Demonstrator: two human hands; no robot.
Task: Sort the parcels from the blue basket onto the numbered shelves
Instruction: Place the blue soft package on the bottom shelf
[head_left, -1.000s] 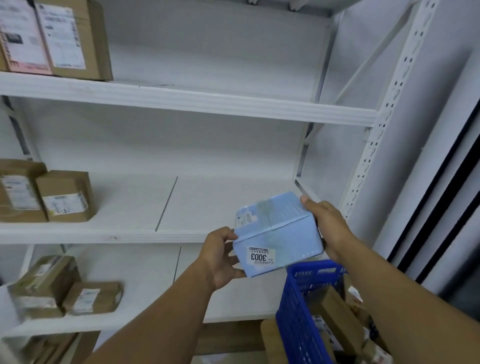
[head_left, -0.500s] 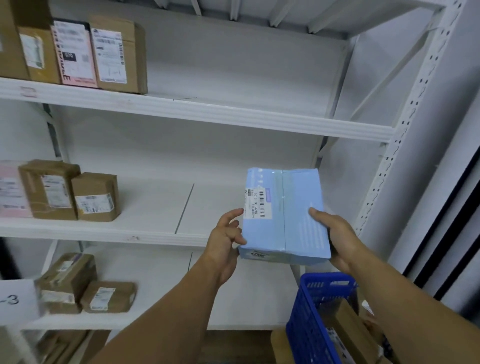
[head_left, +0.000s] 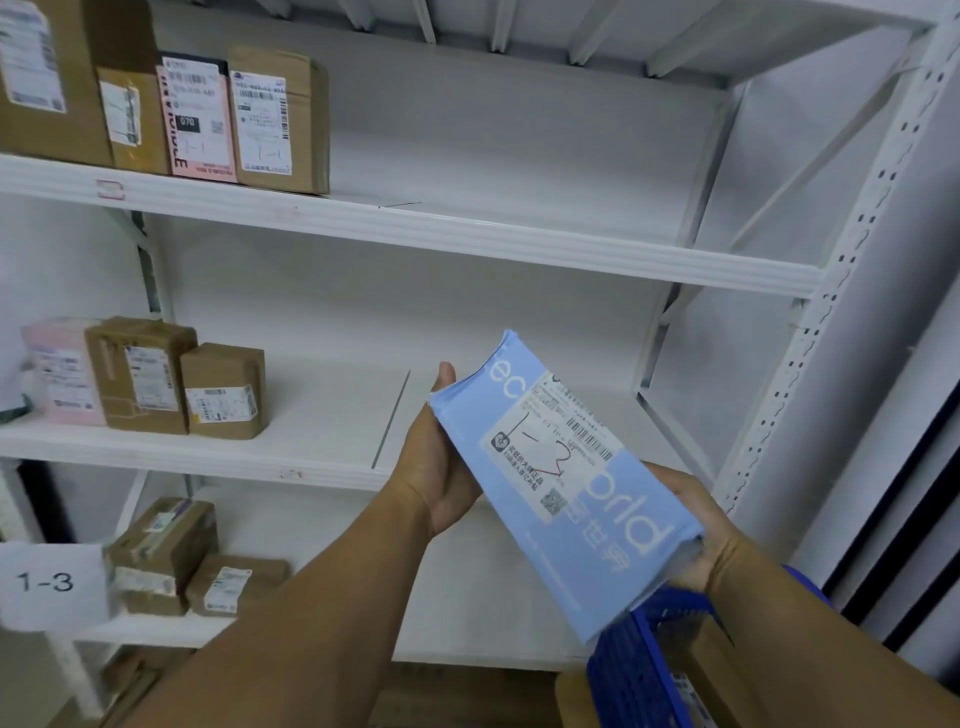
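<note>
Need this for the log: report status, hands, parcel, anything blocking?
Both gripping: left hand, right hand on flat light-blue cardboard parcel, tilted. Label handwritten 1-3; white 1-3 sign lower left. Nothing between parcel and white metal shelves.

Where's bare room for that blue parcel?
Bare room for the parcel: top shelf right of the upright boxes, middle shelf right of the small box, lower shelf right of the low boxes. The left ends are crowded.
</note>
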